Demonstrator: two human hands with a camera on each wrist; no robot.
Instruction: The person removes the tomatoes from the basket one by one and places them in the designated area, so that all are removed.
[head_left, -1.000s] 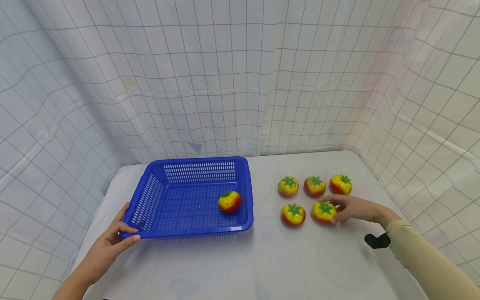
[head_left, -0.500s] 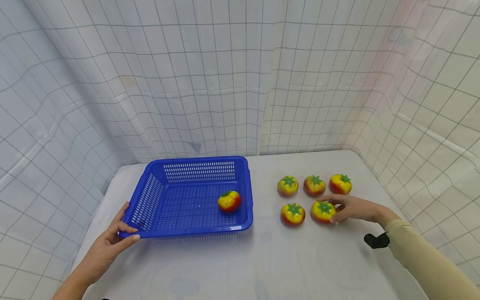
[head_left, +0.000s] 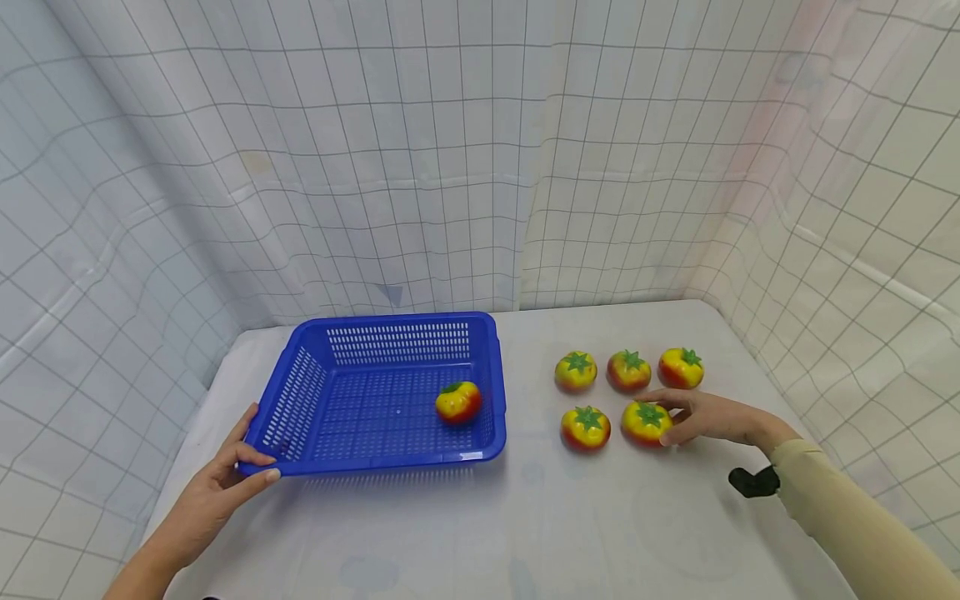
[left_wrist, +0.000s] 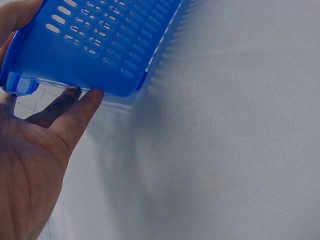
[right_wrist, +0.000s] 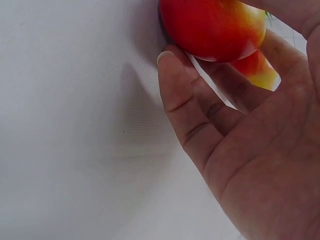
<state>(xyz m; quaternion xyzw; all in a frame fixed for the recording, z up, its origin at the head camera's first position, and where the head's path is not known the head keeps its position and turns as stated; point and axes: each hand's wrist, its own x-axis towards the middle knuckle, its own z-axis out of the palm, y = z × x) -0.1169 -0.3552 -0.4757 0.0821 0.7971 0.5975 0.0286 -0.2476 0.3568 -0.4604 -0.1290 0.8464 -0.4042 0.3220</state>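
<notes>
My left hand (head_left: 206, 500) grips the near left corner of a blue plastic basket (head_left: 375, 463), thumb on the rim, other fingers at its outer side. A yellow-and-red toy tomato (head_left: 459, 405) lies tilted inside, towards the basket's right wall. On the right, my right hand (head_left: 712, 418) holds another toy tomato (head_left: 641, 423) between thumb and fingers; its green leafy top faces up and it appears to sit on the table. The right wrist view shows the red underside of this held toy tomato (right_wrist: 210, 30), with fingers below and behind it.
Beside the held one stands a toy tomato (head_left: 586, 431). Behind them is a row of three more, with one toy tomato (head_left: 576, 373) at its left end. White cloth covers the table (head_left: 480, 533). Gridded white curtains (head_left: 465, 167) enclose its back and sides.
</notes>
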